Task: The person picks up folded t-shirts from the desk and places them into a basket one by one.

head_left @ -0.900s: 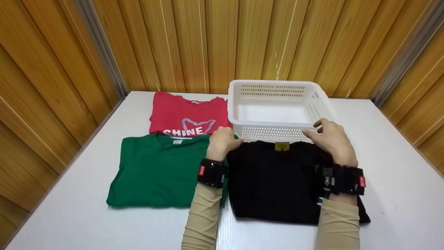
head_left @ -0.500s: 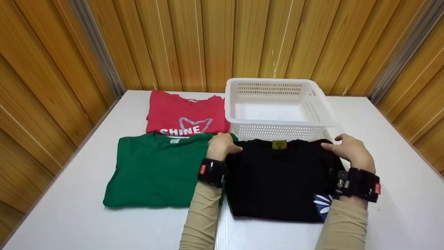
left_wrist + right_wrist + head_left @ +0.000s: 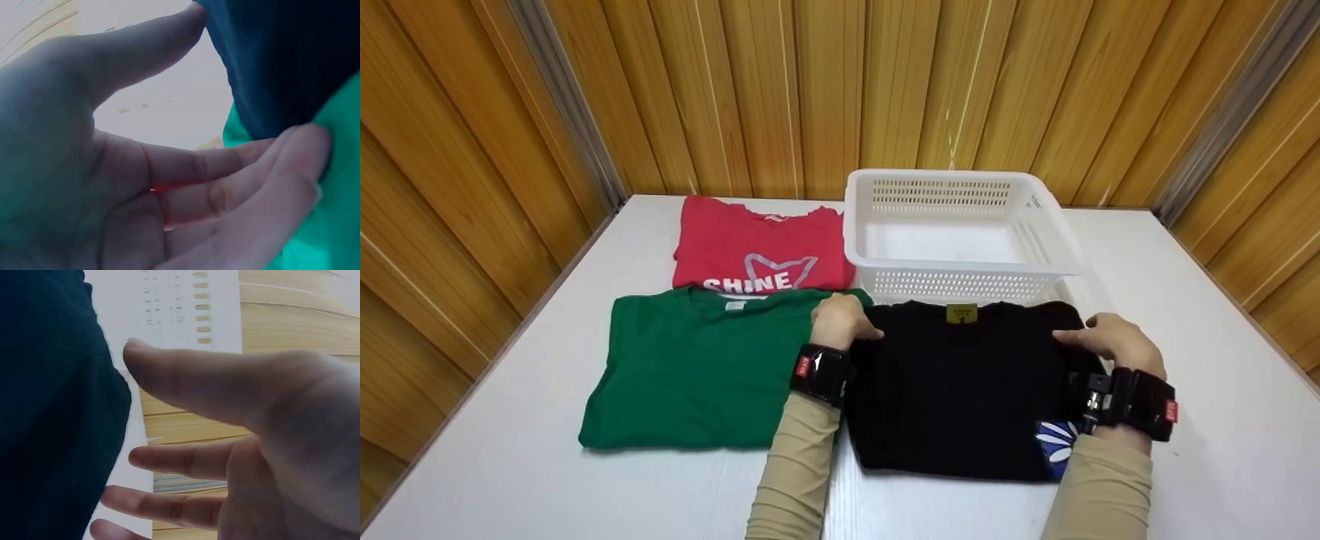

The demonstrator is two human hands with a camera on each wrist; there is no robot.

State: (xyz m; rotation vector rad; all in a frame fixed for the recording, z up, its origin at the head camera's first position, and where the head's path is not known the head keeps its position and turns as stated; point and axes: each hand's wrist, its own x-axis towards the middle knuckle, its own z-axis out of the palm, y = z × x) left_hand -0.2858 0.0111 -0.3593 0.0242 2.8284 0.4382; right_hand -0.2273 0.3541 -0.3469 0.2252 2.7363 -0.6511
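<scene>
A folded black T-shirt (image 3: 960, 390) with a yellow neck label and a blue-and-white flower print lies between my two hands. At its upper left edge is my left hand (image 3: 840, 319); in the left wrist view the thumb (image 3: 163, 48) reaches the black cloth, while the fingers (image 3: 242, 191) extend along the border with the green T-shirt (image 3: 337, 185). My right hand (image 3: 1117, 341) stands at the upper right edge, thumb and fingers spread apart. The right wrist view shows the fingertips (image 3: 143, 455) right beside the black cloth, with nothing gripped.
Behind the black T-shirt stands a white perforated plastic basket (image 3: 960, 265) with nothing in it. A folded red T-shirt (image 3: 720, 240) printed "SHINE" lies at the back left, overlapped by the folded green T-shirt. Wood-look panels (image 3: 825, 90) enclose the white table (image 3: 510, 450).
My right hand has left the basket's front rim and come right and nearer, to the black T-shirt's right edge. My left hand has shifted slightly nearer. The flower print has come into view.
</scene>
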